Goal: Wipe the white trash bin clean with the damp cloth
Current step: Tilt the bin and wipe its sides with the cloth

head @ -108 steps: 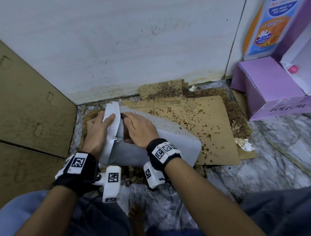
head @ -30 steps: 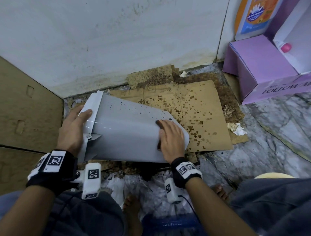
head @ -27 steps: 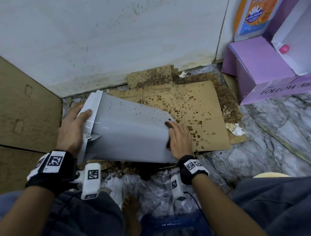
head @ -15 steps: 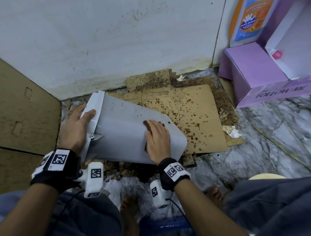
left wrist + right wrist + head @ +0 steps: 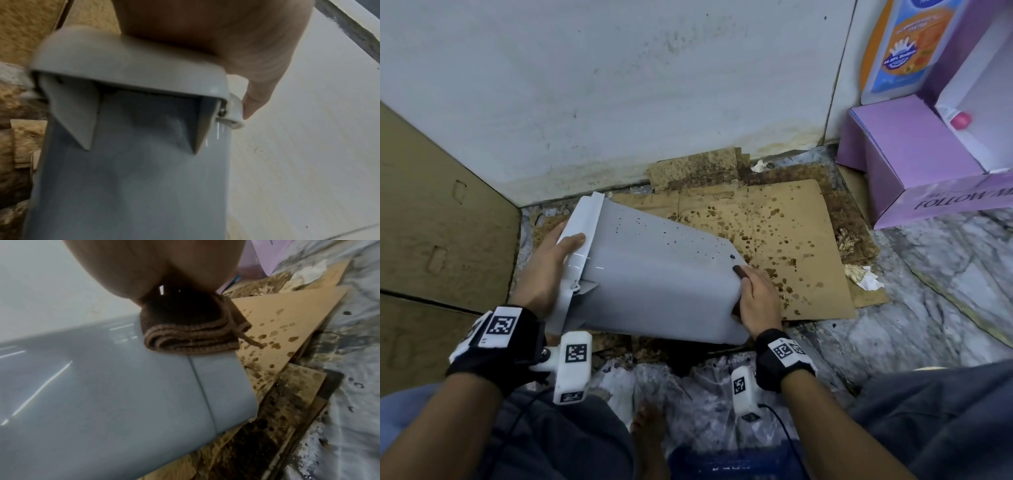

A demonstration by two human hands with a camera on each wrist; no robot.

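The right hand (image 5: pixel 758 296), which half a second ago pressed the folded brown knitted cloth (image 5: pixel 191 331) on the mid-wall of the white plastic trash bin (image 5: pixel 654 284), has slid it to the base edge at 4 o'clock, fingers curled over the cloth. One pass along the near wall thus appears complete. The left hand (image 5: pixel 548 270) clamps the rim at 9 o'clock. The bin lies tilted on the stained brown cardboard sheet (image 5: pixel 801 240) on the floor; dark specks remain on its upper face.
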